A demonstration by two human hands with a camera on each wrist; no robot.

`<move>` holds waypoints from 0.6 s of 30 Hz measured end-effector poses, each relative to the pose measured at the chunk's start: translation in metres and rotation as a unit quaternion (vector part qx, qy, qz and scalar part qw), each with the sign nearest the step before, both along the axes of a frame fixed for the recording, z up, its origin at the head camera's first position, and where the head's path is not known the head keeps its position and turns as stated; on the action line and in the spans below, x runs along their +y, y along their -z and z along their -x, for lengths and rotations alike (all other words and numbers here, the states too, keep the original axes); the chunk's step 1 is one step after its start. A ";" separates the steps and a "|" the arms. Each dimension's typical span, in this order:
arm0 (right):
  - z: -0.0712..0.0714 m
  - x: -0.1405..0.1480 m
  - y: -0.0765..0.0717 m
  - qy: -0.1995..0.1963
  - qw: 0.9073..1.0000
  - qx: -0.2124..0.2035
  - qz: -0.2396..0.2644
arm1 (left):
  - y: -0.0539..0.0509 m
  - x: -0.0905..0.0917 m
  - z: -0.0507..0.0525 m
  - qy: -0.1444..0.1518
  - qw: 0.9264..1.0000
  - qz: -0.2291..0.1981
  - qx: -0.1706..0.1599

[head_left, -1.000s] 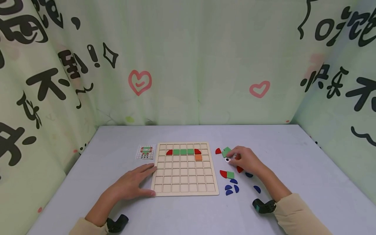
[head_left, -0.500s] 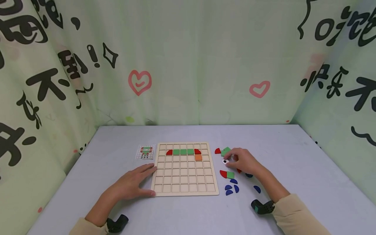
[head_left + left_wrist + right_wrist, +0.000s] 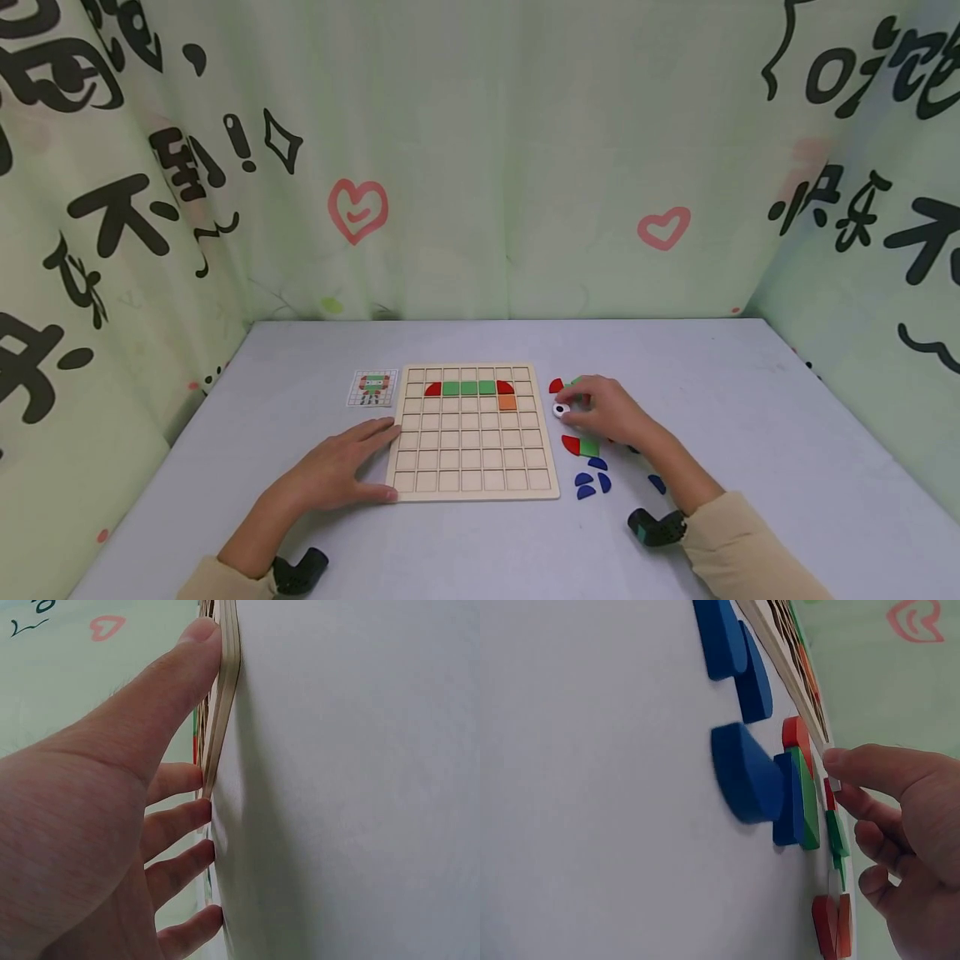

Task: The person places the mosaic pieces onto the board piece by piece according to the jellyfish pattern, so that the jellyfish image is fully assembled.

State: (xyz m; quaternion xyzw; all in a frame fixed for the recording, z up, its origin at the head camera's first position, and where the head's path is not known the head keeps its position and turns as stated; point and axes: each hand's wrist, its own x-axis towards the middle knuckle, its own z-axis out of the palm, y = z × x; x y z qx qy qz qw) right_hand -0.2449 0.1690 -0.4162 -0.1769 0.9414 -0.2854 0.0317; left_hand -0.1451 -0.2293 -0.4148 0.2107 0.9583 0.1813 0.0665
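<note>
A wooden grid board (image 3: 468, 462) lies flat on the table. Along one upper row run a red quarter-round (image 3: 432, 389), several green squares (image 3: 468, 388) and another red quarter-round (image 3: 505, 387), with an orange square (image 3: 507, 402) under the right end. My left hand (image 3: 341, 468) rests at the board's left side, thumb and fingers spread against its edge. Thumb and forefinger of my right hand (image 3: 615, 412) pinch a white piece with a black eye dot (image 3: 559, 411), just right of the board. In the right wrist view only the thin side of this white piece (image 3: 835, 778) shows.
Right of the board lie several blue half-rounds (image 3: 583, 479), a red piece (image 3: 571, 445) against a green one (image 3: 590, 447), and another red piece (image 3: 556, 386). Some pieces are partly hidden by my right hand. A printed pattern card (image 3: 372, 388) sits left of the board.
My right hand has moved left toward the board, carrying the white eye piece from among the loose pieces. The left hand and the board have stayed put.
</note>
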 end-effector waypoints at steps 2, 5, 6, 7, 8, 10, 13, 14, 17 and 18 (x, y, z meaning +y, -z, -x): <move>0.000 -0.004 -0.001 -0.007 1.000 0.006 0.003 | 0.000 0.000 0.000 0.000 1.000 0.001 0.000; -0.001 -0.011 -0.002 -0.017 1.000 0.013 0.010 | 0.000 0.000 0.000 0.001 1.000 0.001 0.001; -0.001 -0.013 -0.002 -0.020 1.000 0.014 0.010 | 0.000 0.000 0.000 0.002 1.000 0.001 0.001; -0.001 -0.015 -0.002 -0.023 1.000 0.015 0.011 | 0.000 0.000 0.000 0.002 1.000 0.001 0.002; -0.001 -0.017 -0.002 -0.025 1.000 0.015 0.011 | 0.000 0.000 0.000 0.002 1.000 0.000 0.002; 0.000 -0.020 -0.002 -0.028 0.999 0.015 0.012 | 0.000 0.000 0.000 0.001 1.000 0.000 0.002; 0.001 -0.025 -0.002 -0.037 0.999 0.018 0.019 | -0.001 0.001 -0.001 0.000 1.000 -0.001 0.001; 0.002 -0.027 -0.001 -0.043 0.999 0.021 0.022 | -0.001 0.001 -0.001 0.000 1.000 -0.002 0.000; 0.003 -0.033 -0.001 -0.051 0.998 0.024 0.031 | -0.001 0.001 -0.001 0.000 1.000 -0.002 0.000; 0.003 -0.035 -0.001 -0.054 0.998 0.024 0.033 | -0.001 0.001 0.000 0.000 1.000 -0.002 0.000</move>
